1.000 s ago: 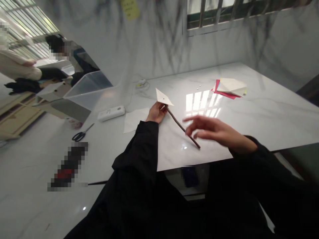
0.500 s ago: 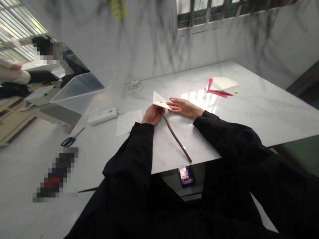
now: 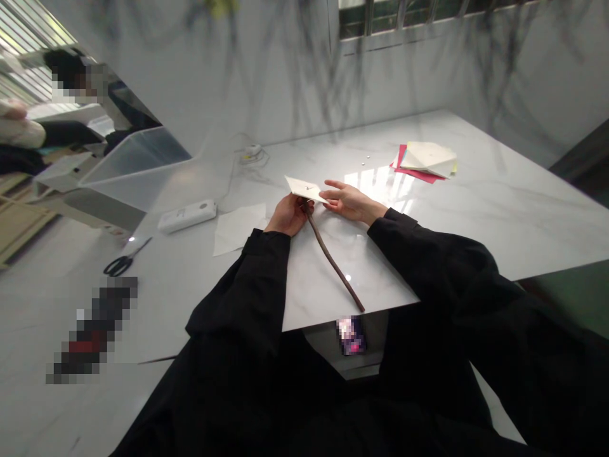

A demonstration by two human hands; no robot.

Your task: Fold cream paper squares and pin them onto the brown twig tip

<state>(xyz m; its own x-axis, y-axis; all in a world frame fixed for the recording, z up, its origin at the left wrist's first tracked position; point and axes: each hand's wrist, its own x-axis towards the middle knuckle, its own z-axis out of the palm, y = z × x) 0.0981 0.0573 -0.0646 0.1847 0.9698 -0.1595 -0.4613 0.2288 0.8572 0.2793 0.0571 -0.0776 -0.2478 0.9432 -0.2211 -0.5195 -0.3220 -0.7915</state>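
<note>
My left hand (image 3: 289, 214) is closed around the upper end of a brown wooden stick (image 3: 333, 259). The stick slants down to the right toward the table's front edge. At its top sits a folded cream paper pinwheel (image 3: 301, 186), with a small dark spot at its middle. My right hand (image 3: 349, 201) has its fingers stretched out and apart, the tips at the pinwheel's right corner. Whether they touch it, I cannot tell. Part of the left fingers is hidden under the paper.
A cream paper sheet (image 3: 238, 227) and a white oblong device (image 3: 188, 216) lie to the left, with black scissors (image 3: 124, 259) farther out. Stacked coloured papers (image 3: 425, 160) rest at the back right. A clear bin (image 3: 137, 166) stands left; a person (image 3: 124, 101) sits beyond.
The pinwheel has turned or tilted: its upright corner now lies lower and farther left. Both hands stay nearly in place, and the whole view has shifted slightly.
</note>
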